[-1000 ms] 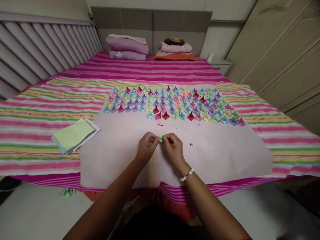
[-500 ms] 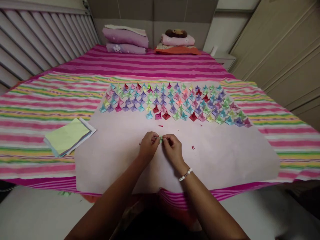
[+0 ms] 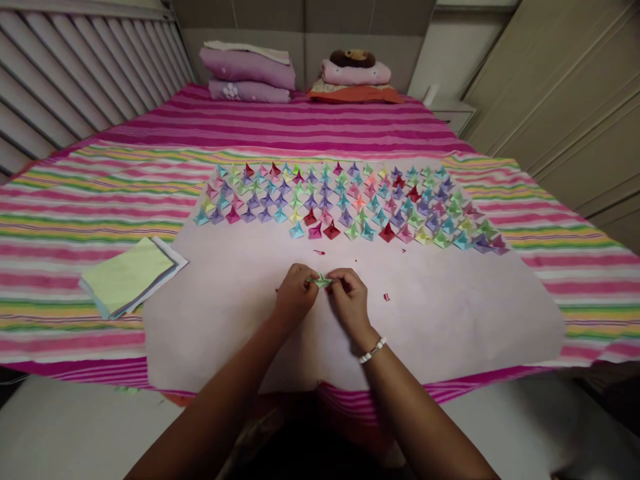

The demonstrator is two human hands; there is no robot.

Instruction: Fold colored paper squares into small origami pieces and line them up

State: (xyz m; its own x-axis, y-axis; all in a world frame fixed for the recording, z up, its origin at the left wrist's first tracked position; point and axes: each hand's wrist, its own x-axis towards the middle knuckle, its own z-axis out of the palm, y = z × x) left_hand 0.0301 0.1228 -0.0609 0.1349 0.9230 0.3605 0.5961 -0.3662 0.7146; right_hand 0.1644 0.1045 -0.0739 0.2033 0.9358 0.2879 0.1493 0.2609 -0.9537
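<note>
Paper (image 3: 323, 281), folded and green, is finger-pinched by my left hand (image 3: 296, 293) at left, right hand (image 3: 351, 295) at right.

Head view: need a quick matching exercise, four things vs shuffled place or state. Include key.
Things:
1. green folded paper
2. paper stack
3. bead bracelet
4. purple bedding

Place or state:
A. around the right wrist
B. near the headboard
C. held by left hand and right hand
D. yellow-green on top

Pairs: 1-C, 2-D, 3-A, 4-B
</note>
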